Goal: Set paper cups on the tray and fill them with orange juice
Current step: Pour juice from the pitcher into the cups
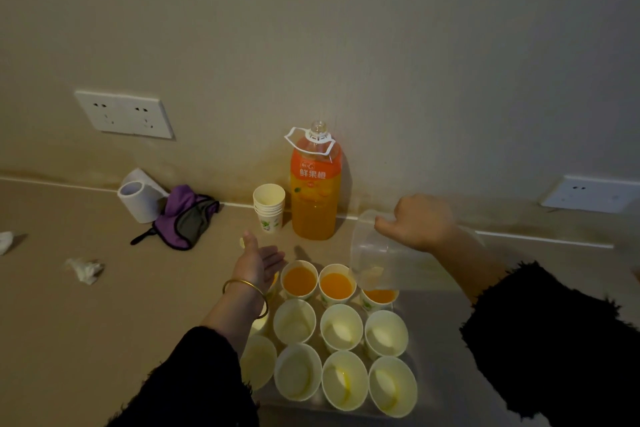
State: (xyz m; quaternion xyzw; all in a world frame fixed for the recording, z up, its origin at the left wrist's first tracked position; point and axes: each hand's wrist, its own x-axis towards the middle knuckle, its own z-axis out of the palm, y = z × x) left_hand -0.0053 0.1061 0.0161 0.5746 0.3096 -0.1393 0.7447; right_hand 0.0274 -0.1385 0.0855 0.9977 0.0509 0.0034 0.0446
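A clear jug (372,253), gripped by the right hand (417,220) with fingers curled around its handle, is tipped spout-down over the far right cup (379,298) on the tray (429,407). That cup holds juice, as do the two cups (317,283) left of it in the far row. The six cups (341,354) in the two nearer rows look empty, some with a yellowish trace at the bottom; more cups at the left edge are partly hidden by the left arm. The left hand (258,262) hovers open beside the far row, fingers straight and held together, holding nothing.

Behind, an uncapped juice bottle (315,184), mostly full, stands on the counter (104,322) near the wall, with a stack of cups (269,207) just beside it. Further left lie a paper roll (138,200), a purple cloth (185,215) and crumpled tissues (85,269). Sockets (124,114) sit on the wall.
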